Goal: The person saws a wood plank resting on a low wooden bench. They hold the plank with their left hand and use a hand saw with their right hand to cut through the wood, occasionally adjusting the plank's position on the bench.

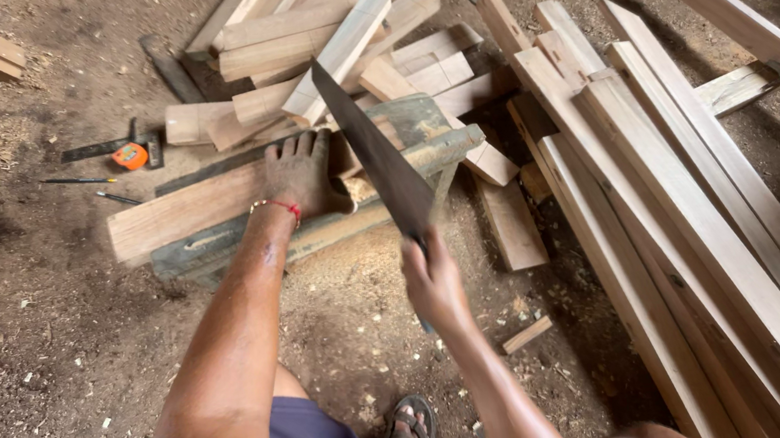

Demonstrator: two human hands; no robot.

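Note:
My left hand (300,172) presses flat on a wooden plank (184,211) that lies across a low grey-green sawhorse beam (227,249). A red string band circles that wrist. My right hand (432,281) grips the handle of a dark hand saw (373,152). Its blade runs up and away, with the edge at the plank's right end just beside my left hand. Sawdust lies under the cut.
A pile of short cut wood blocks (332,49) lies beyond the beam. Long planks (674,216) lie stacked on the right. An orange tape measure (129,156), a square and pencils sit on the dirt at the left. My sandalled foot (410,437) is below.

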